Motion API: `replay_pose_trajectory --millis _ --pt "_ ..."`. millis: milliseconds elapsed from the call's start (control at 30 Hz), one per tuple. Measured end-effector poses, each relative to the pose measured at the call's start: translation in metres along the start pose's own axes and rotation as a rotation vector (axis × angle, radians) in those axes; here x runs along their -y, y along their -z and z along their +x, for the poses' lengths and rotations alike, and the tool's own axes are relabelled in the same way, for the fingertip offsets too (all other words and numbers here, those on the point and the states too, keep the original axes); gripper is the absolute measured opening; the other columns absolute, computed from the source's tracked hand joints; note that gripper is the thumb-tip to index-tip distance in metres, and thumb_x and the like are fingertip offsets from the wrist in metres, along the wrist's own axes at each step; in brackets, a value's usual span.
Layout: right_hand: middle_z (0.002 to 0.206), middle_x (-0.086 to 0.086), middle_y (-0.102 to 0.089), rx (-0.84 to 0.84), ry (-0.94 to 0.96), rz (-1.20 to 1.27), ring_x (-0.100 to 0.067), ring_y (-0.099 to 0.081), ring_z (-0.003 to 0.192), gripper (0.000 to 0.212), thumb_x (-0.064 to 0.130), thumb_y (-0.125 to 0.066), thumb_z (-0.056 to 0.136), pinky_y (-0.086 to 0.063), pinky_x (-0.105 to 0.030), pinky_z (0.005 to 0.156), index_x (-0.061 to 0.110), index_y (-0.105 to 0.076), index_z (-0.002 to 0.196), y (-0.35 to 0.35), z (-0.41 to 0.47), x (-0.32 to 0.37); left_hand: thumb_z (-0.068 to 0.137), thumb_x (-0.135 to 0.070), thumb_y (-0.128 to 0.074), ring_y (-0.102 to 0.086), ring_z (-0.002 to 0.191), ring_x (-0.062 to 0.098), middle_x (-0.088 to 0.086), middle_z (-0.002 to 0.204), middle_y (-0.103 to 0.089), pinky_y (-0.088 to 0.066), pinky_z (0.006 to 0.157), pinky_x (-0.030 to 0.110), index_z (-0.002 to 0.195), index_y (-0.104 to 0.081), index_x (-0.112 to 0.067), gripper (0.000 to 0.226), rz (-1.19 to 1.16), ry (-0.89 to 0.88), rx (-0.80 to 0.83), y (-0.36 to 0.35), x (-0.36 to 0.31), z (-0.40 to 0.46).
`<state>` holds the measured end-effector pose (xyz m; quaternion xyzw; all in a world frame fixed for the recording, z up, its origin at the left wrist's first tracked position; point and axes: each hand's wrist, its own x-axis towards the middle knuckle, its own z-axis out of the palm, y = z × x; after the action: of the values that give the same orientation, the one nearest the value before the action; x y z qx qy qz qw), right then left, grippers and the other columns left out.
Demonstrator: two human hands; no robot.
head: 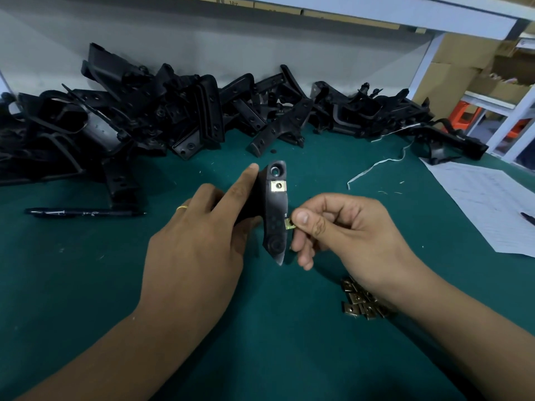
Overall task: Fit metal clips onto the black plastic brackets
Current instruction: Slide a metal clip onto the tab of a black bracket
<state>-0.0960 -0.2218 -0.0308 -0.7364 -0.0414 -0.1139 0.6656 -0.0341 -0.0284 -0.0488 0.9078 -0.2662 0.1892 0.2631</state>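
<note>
Above the green table (pixel 86 285), the left hand (pixel 199 244) grips a black bracket (pixel 273 215) with one fitted clip (pixel 278 186), the right hand (pixel 341 230) pinches a second clip (pixel 289 224) against its edge, and many piled brackets (pixel 144 117) wait.

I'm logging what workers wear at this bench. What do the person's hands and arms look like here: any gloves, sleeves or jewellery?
Both hands are bare, with no gloves. The left hand wears a thin gold-coloured ring on one finger. The right hand shows no ring or watch. Both forearms are uncovered as far as the frame's edge, with no sleeve in view.
</note>
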Motion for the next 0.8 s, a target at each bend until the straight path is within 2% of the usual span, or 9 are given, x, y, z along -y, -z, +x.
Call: replay_pose_trajectory --millis 167,367,533,700,800 --pt "0.068 -0.01 -0.07 -0.041 0.004 0.005 -0.02 -0.064 0.054 0.021 0.02 -0.066 0.094 -0.054 -0.027 0.055 0.003 -0.069 0.082 -0.005 -0.002 -0.001 0.095 -0.053 -0.026 -0.047 0.072 0.016 -0.011 0.095 -0.048 -0.04 0.051 0.032 0.158 -0.029 -0.043 0.064 0.005 0.011 0.011 0.0 -0.001 0.0" --pt "0.064 -0.009 -0.068 -0.087 0.009 -0.007 -0.018 -0.059 0.049 0.025 0.023 -0.067 0.092 -0.051 -0.026 0.052 0.005 -0.068 0.075 -0.013 -0.004 0.001 0.094 -0.054 -0.025 -0.048 0.071 0.017 -0.011 0.092 -0.047 -0.04 0.052 0.032 0.158 -0.031 -0.043 0.065 -0.007 0.015 0.004 0.0 0.0 0.0" --pt "0.061 -0.009 -0.066 -0.055 -0.024 -0.031 -0.016 -0.057 0.046 0.024 0.018 -0.068 0.094 -0.051 -0.026 0.049 0.008 -0.068 0.072 -0.012 -0.006 0.007 0.097 -0.045 -0.047 -0.042 0.067 0.016 -0.01 0.088 -0.047 -0.036 0.049 0.029 0.156 -0.037 -0.042 0.06 0.012 0.001 -0.022 -0.002 -0.001 -0.002" --pt "0.058 -0.009 -0.064 -0.098 -0.022 0.002 -0.018 -0.054 0.042 0.024 0.022 -0.071 0.09 -0.048 -0.027 0.045 0.008 -0.068 0.071 -0.024 -0.01 0.005 0.097 -0.048 -0.037 -0.042 0.066 0.016 -0.007 0.088 -0.048 -0.032 0.049 0.028 0.156 -0.039 -0.038 0.06 0.035 -0.019 -0.029 -0.001 -0.002 -0.003" --pt "0.056 -0.007 -0.063 -0.145 -0.041 -0.023 -0.016 -0.052 0.041 0.024 0.02 -0.071 0.094 -0.047 -0.026 0.044 0.006 -0.069 0.074 -0.029 -0.013 0.002 0.098 -0.046 -0.043 -0.043 0.068 0.017 -0.006 0.089 -0.049 -0.03 0.049 0.028 0.156 -0.04 -0.037 0.058 0.071 -0.017 -0.044 -0.002 -0.001 -0.004"
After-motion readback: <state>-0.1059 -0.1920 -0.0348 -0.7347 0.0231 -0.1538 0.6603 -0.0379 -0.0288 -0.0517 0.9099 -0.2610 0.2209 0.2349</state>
